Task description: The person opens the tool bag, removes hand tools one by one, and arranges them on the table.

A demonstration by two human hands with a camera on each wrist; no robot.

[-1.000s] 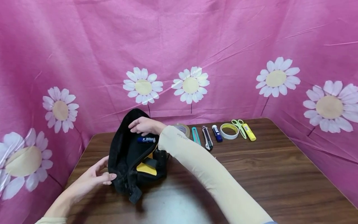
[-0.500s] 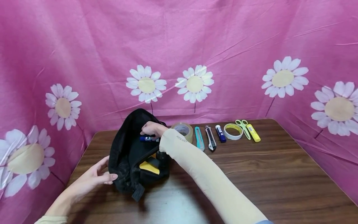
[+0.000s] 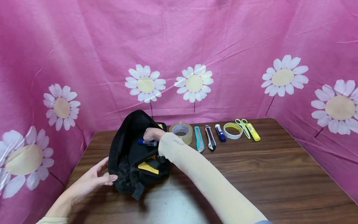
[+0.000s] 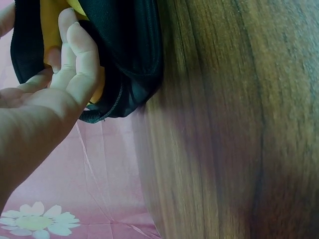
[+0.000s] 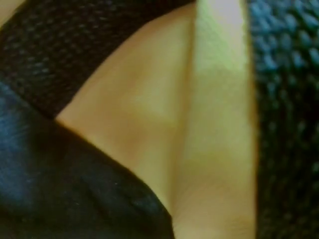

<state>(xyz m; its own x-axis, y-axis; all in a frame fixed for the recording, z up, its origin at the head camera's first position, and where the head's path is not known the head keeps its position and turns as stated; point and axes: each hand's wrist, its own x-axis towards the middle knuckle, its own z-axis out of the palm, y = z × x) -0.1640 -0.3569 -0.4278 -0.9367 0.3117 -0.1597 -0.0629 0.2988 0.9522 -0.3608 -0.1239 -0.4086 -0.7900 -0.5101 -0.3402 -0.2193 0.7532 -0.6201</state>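
A black fabric bag (image 3: 123, 155) with yellow patches leans open on the left of the table. My left hand (image 3: 98, 177) grips its near left edge, thumb on the front and fingers behind; in the left wrist view these fingers (image 4: 79, 55) lie against a yellow part. My right hand (image 3: 153, 134) reaches inside the bag's opening, its fingertips hidden. Just below it lies a blue stick (image 3: 144, 142) with a pale label, like a marker or glue stick; whether the hand holds it is unclear. The right wrist view is blurred, with skin (image 5: 214, 124) close against black mesh (image 5: 284, 124).
Along the back of the table (image 3: 251, 174) lie a clear packing tape roll (image 3: 189, 133), a teal cutter (image 3: 199, 140), a grey utility knife (image 3: 210, 138), a blue glue stick (image 3: 220, 133), a white tape roll (image 3: 232, 136), green scissors (image 3: 245, 130) and a yellow stick (image 3: 253, 132). A pink flowered cloth (image 3: 167, 46) hangs behind.
My right hand has moved down into the bag from above the blue stick, and its fingers have curled. The blue stick has tilted slightly. The left hand keeps its grip.
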